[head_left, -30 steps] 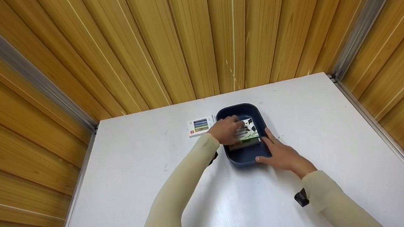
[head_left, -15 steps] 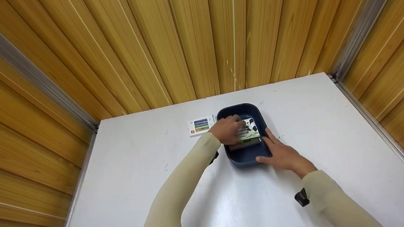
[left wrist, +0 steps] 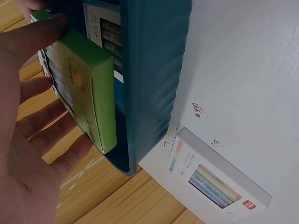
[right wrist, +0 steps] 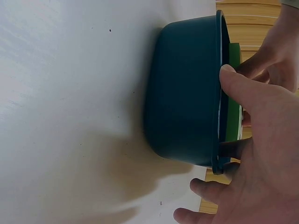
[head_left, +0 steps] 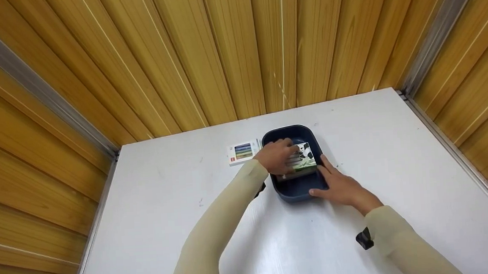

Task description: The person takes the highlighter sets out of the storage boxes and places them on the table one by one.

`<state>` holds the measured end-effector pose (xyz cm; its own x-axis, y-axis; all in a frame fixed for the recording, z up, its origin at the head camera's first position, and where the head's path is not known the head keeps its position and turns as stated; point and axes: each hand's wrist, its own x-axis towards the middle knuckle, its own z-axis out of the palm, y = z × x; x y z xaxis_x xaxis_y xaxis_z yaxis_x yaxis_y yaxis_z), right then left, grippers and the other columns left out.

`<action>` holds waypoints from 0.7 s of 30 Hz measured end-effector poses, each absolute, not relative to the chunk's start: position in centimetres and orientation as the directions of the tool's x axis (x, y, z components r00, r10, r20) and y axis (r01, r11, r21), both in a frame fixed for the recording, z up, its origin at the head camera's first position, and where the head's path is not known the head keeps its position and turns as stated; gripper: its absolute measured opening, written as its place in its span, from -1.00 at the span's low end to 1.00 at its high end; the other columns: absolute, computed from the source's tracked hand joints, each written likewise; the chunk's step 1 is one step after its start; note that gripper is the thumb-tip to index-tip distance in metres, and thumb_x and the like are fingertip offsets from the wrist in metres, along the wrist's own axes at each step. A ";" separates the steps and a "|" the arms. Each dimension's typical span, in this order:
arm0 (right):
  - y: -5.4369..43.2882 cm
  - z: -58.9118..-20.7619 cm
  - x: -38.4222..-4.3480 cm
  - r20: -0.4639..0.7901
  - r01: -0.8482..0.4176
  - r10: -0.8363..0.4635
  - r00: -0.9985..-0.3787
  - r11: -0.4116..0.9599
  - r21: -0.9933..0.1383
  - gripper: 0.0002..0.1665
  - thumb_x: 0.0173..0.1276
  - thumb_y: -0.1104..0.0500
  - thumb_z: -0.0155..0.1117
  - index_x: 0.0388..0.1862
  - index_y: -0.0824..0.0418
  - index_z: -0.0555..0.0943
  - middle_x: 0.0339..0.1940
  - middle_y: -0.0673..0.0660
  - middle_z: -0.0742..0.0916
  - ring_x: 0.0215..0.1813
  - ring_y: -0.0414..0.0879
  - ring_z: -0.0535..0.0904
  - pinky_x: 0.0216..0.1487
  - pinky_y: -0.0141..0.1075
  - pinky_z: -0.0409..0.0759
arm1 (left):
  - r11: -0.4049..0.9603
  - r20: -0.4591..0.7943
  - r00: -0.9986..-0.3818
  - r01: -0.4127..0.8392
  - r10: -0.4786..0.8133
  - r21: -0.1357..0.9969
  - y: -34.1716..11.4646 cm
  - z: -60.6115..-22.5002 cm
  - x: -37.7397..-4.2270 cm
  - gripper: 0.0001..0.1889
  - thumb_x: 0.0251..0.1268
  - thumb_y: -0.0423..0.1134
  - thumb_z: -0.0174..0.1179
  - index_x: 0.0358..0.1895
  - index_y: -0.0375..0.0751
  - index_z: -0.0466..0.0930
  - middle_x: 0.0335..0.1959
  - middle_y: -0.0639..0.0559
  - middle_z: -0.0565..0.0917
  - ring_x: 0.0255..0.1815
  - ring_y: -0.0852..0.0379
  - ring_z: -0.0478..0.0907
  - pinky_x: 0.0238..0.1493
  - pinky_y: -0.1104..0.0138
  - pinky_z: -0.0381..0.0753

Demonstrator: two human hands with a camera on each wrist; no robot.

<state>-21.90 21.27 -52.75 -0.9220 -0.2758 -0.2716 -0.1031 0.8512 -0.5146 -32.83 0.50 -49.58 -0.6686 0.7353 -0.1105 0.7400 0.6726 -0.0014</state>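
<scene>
Panda box (head_left: 307,155), green-sided, x1, poking partly out of navy bin (head_left: 296,189), x1. Left to right: windowed box (head_left: 243,151) x1 on worktop (head_left: 167,192); left grip (head_left: 275,157) pinching panda box; second windowed box (left wrist: 96,28) inside bin; right grip (head_left: 341,187) spread against bin.

A carton (head_left: 243,152) lies left of the tub (head_left: 299,189).

White table (head_left: 147,219) carries a blue bin (right wrist: 187,93) and white box (head_left: 243,151)
</scene>
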 end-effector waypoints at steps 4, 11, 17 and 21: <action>21.3 -52.8 -21.9 -0.275 -0.103 -0.275 -0.921 0.854 -0.510 0.23 0.23 -0.49 0.05 0.55 0.32 -0.02 0.62 0.16 -0.21 0.48 0.40 0.15 0.31 0.28 0.30 | 0.660 -0.091 -0.659 0.751 0.746 -0.033 0.4 -49.6 -32.9 -0.38 0.11 0.16 0.33 0.25 0.11 0.46 0.21 0.02 0.49 0.12 0.09 0.51 0.15 0.18 0.56; 21.3 -52.8 -22.0 -0.284 -0.086 -0.264 -0.922 0.852 -0.516 0.25 0.21 -0.52 0.05 0.56 0.28 -0.04 0.62 0.15 -0.22 0.49 0.40 0.10 0.33 0.28 0.27 | 0.660 -0.076 -0.659 0.751 0.748 -0.023 0.0 -49.6 -33.2 -0.41 0.11 0.14 0.34 0.23 0.10 0.48 0.17 0.03 0.51 0.09 0.10 0.52 0.14 0.21 0.56; 21.2 -53.0 -22.1 -0.285 -0.083 -0.262 -0.922 0.854 -0.514 0.26 0.19 -0.54 0.04 0.56 0.28 -0.03 0.62 0.16 -0.22 0.51 0.39 0.08 0.35 0.28 0.25 | 0.676 -0.090 -0.674 0.737 0.733 -0.014 -0.3 -49.4 -33.2 -0.41 0.11 0.12 0.34 0.24 0.11 0.48 0.19 0.03 0.50 0.12 0.08 0.51 0.19 0.21 0.55; 21.2 -53.0 -22.1 -0.285 -0.081 -0.259 -0.923 0.854 -0.514 0.27 0.19 -0.54 0.05 0.56 0.27 -0.03 0.62 0.16 -0.22 0.51 0.39 0.07 0.35 0.28 0.25 | 0.685 -0.108 -0.681 0.729 0.724 -0.009 -0.5 -49.1 -33.2 -0.41 0.13 0.08 0.34 0.26 0.10 0.47 0.23 0.01 0.49 0.15 0.06 0.50 0.22 0.19 0.53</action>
